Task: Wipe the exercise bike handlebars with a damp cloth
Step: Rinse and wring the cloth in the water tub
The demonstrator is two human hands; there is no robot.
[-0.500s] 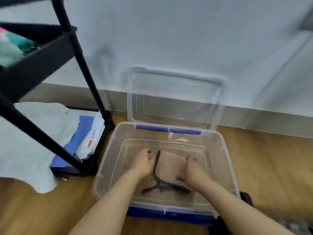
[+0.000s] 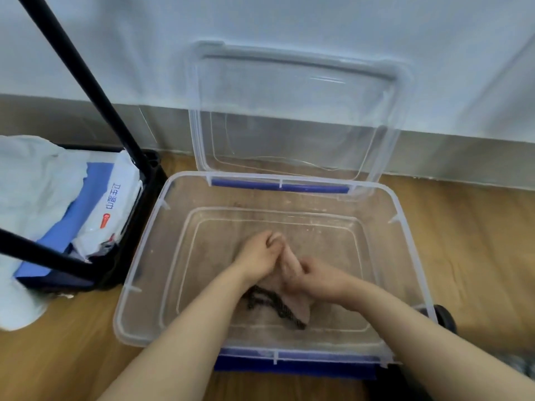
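White cloth (image 2: 26,180) lies at far left, draped over the lower shelf of a black rack (image 2: 115,131), w/ a blue-and-white wet-wipes pack (image 2: 113,209) beside it on the same shelf. Rack's two black bars cross the left side of our view. Wooden floor (image 2: 463,241) carries everything; no worktop here.

Next over, centre, sits a clear plastic bin (image 2: 139,270) w/ blue latches front and back. Its clear lid (image 2: 295,111) stands open, leaning back against the pale wall (image 2: 289,24).

Inside the bin we see both our hands, down near the bottom. Left hand (image 2: 257,256) is closed around the upper end of a beige damp cloth (image 2: 298,306), fingers (image 2: 275,238) curled together over it. Right hand (image 2: 315,276) touches the left one & is clamped on the same cloth just below, fingers wrapped round it. The cloth is bunched into a roll between the two hands; its loose end hangs down toward the bin floor, w/ a dark patterned trim (image 2: 278,308) running along it. We can't tell whether water sits in the bin.

Far right, a small black wheel (image 2: 444,318) shows just beyond the bin's right front corner.
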